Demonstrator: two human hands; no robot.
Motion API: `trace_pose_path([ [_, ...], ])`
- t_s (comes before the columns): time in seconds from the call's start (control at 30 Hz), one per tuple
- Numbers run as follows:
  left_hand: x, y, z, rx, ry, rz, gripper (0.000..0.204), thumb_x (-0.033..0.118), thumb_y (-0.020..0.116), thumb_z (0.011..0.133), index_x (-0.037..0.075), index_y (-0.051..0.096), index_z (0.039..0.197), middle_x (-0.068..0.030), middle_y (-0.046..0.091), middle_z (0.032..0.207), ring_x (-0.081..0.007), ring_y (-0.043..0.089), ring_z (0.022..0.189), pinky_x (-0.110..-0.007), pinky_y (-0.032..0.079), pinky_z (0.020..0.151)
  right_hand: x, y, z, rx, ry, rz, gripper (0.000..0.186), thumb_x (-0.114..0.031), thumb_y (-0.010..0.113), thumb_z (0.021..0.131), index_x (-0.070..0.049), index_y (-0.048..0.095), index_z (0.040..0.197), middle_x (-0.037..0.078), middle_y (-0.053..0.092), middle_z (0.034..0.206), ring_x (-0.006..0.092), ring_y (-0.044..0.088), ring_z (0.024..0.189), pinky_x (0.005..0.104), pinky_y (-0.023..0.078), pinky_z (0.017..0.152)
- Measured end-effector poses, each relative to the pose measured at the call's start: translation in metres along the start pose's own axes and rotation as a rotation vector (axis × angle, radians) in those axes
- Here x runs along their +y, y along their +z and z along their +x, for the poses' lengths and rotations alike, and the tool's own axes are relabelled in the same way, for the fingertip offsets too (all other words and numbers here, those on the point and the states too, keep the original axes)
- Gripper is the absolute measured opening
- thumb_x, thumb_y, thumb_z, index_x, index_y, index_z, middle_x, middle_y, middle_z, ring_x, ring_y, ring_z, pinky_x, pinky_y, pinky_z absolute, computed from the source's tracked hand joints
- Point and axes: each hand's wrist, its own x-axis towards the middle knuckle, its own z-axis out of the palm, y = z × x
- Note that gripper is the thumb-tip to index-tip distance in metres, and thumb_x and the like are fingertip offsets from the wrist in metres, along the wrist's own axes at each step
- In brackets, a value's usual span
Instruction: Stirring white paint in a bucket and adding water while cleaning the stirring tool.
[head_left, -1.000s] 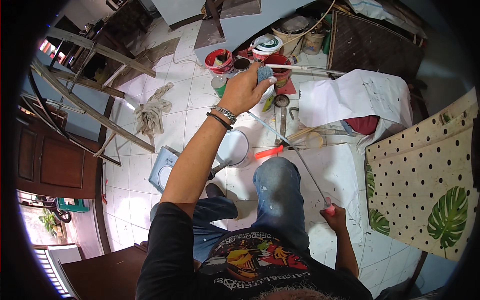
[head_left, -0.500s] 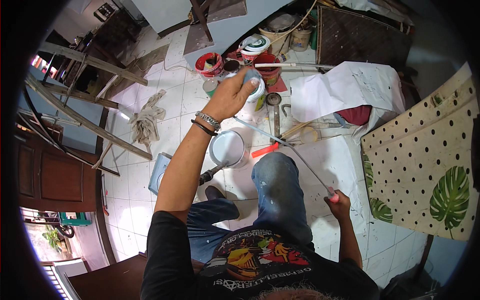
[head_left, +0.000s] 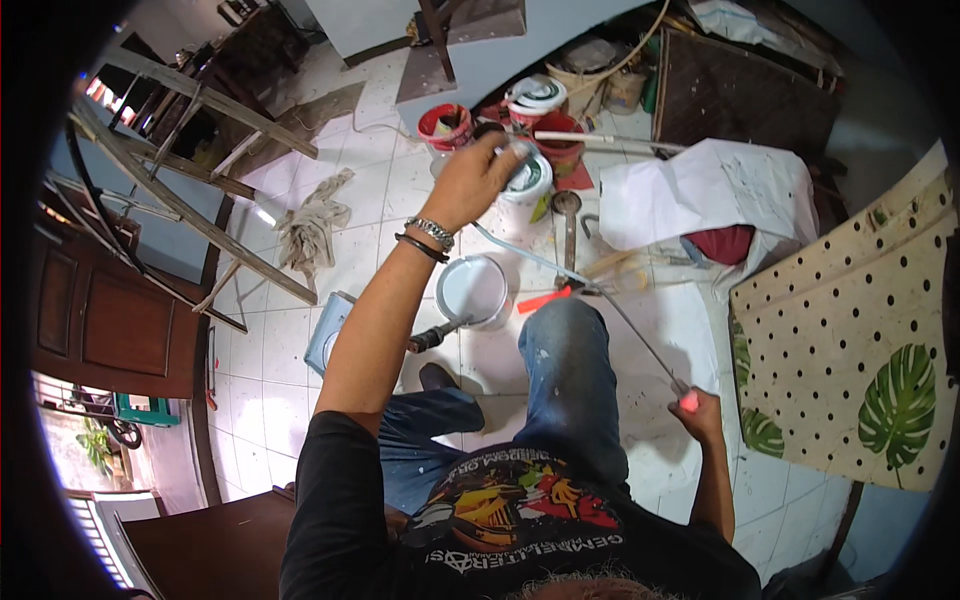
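My right hand (head_left: 698,415), low on the right, is wrapped round the pinkish-red handle (head_left: 687,402) of a long thin rod (head_left: 632,328). Toward its other end the rod is pale blue-grey, as if coated with paint, and it runs up to the left beneath my left hand (head_left: 472,180). My left hand is stretched forward over the paint pails, its fingers bent in and the thumb close to them. Blue-grey shows on the fingertips; what they pinch, if anything, cannot be made out. Just beyond lies a white lidded pail (head_left: 528,185).
Left of my knee stands a bucket of pale paint (head_left: 472,288) with a dark-handled tool (head_left: 438,335) leaning in it. A blue container (head_left: 330,328), a red-orange tool (head_left: 545,300), red pails (head_left: 445,125), a rag (head_left: 312,225), white sheeting (head_left: 700,190) and a wooden frame (head_left: 190,220) surround me.
The whole view has shifted, so most things appear farther right. My left fingers have turned slightly, and the blue-grey patch at their tips shows less. My right hand keeps its grip on the handle.
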Motion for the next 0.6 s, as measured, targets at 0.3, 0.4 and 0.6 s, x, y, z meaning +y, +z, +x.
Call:
trace_pose_path([
  [0.3, -0.016, 0.001, 0.007, 0.085, -0.013, 0.367, 0.023, 0.026, 0.045, 0.091, 0.01, 0.056, 0.104, -0.0172, 0.06, 0.064, -0.0321, 0.061, 0.058, -0.044, 0.046, 0.052, -0.014, 0.049, 0.0, 0.03, -0.242, 0.128, 0.023, -0.013, 0.078, 0.066, -0.004, 0.062, 0.08, 0.01, 0.066, 0.075, 0.0209, 0.064, 0.065, 0.0315, 0.049, 0.061],
  [0.4, -0.025, 0.005, 0.018, 0.085, 0.06, 0.591, 0.024, 0.026, 0.047, 0.089, 0.017, 0.053, 0.111, -0.0169, 0.061, 0.066, -0.0345, 0.061, 0.061, -0.047, 0.046, 0.053, -0.017, 0.064, 0.003, 0.009, -0.206, 0.123, 0.025, -0.017, 0.078, 0.066, -0.004, 0.06, 0.078, 0.012, 0.062, 0.068, 0.0234, 0.062, 0.061, 0.0326, 0.047, 0.058],
  [0.6, -0.038, -0.045, 0.022, 0.265, 0.061, 0.348, 0.046, 0.031, 0.041, 0.093, 0.011, 0.035, 0.134, -0.023, 0.061, 0.099, -0.0373, 0.061, 0.083, -0.044, 0.047, 0.069, -0.025, 0.1, 0.048, 0.031, -0.183, 0.048, 0.032, -0.027, 0.077, 0.068, -0.003, 0.058, 0.077, 0.015, 0.06, 0.065, 0.0316, 0.059, 0.06, 0.0358, 0.046, 0.056],
])
